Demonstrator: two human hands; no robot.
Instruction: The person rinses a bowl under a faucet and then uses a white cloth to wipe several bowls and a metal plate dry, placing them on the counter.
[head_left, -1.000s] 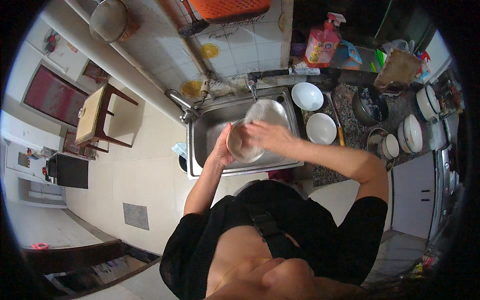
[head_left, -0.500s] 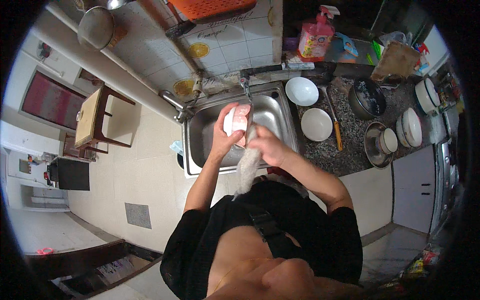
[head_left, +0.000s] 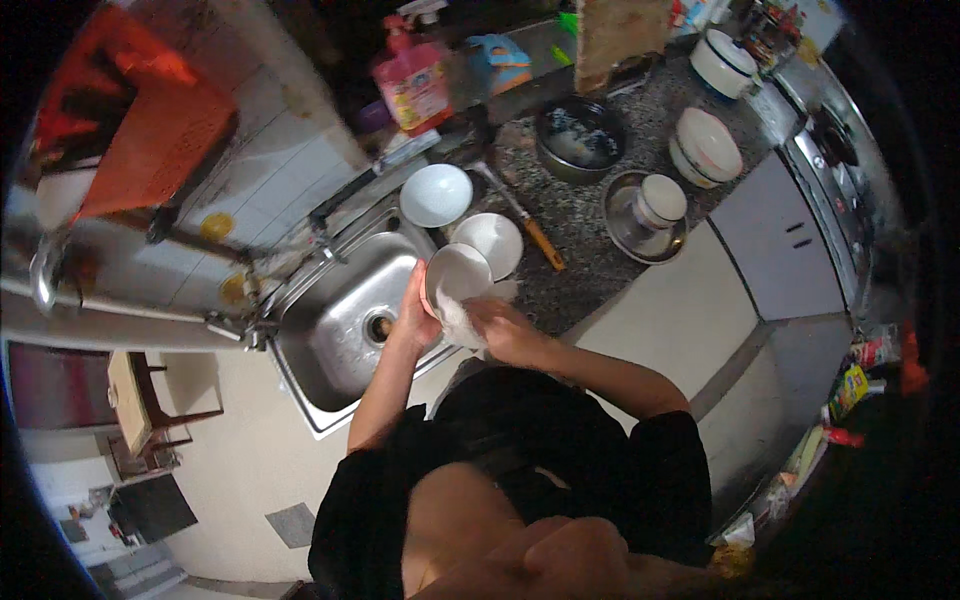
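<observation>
My left hand (head_left: 413,318) grips a white bowl (head_left: 457,268) by its side, over the right edge of the steel sink (head_left: 335,345). The bowl is tilted, and its white inside faces up. In my right hand (head_left: 508,332) is a bunched whitish cloth (head_left: 458,325), pressed on the bowl's near rim. Just beyond the held bowl, a white bowl (head_left: 492,245) and a pale, wider bowl (head_left: 437,195) rest on the speckled counter.
An orange-handled utensil (head_left: 538,238) lies beside the bowls. Farther right are a dark pot (head_left: 580,140), a steel basin (head_left: 668,246) holding a small bowl (head_left: 662,198), stacked bowls (head_left: 706,150) and a white pot (head_left: 722,65). A pink pump bottle (head_left: 412,88) stands behind.
My view has swung right, toward the counter. The bowl, showing its pink-patterned outside before, now turns its inside up, and both hands have moved from over the sink toward the counter bowls.
</observation>
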